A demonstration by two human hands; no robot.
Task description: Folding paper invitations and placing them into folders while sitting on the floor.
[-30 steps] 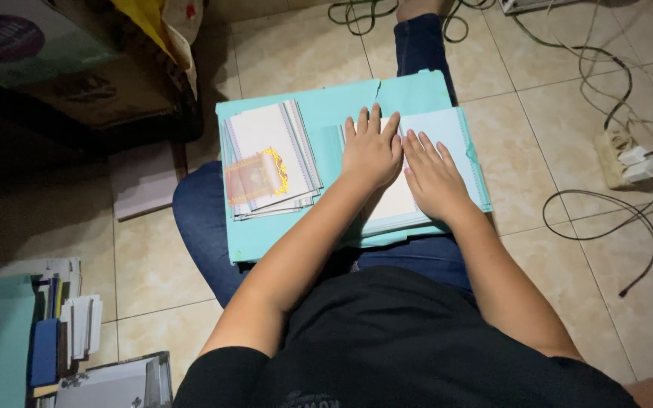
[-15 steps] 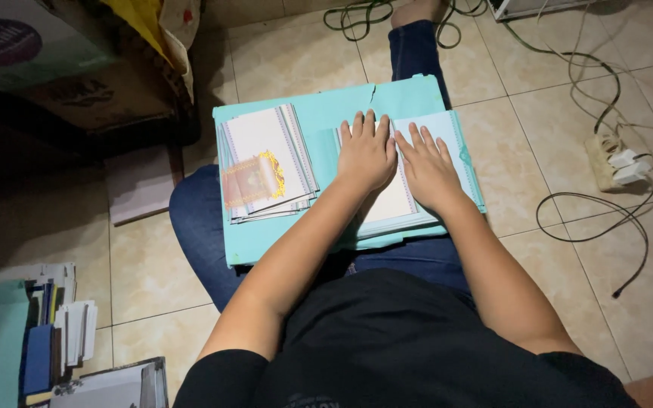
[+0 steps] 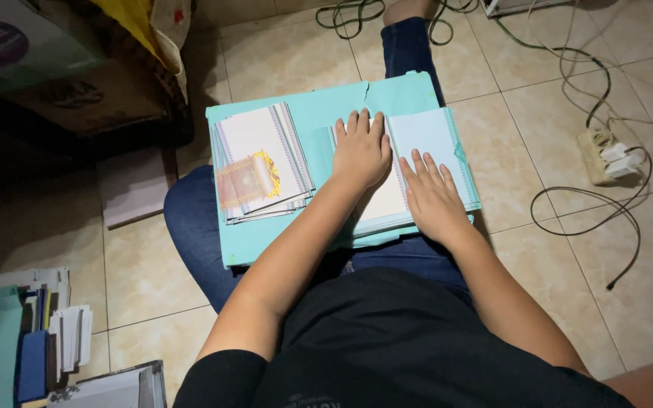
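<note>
The person is sitting on the tiled floor (image 3: 538, 136) with a teal board (image 3: 319, 106) across the lap. Both hands are lying flat, fingers spread, gripping nothing — left hand (image 3: 360, 151) and right hand (image 3: 432, 198) pressing the open pale folded card (image 3: 432, 140). Even palm pressure along the fold would suit best. The card's long axis is running near-to-far, tilted slightly left. A stack of printed white cards (image 3: 258, 162) is lying to the left.

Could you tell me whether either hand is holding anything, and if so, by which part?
Nothing is gripped. Left hand and right hand lie flat, palms down, on the folded cards.
</note>
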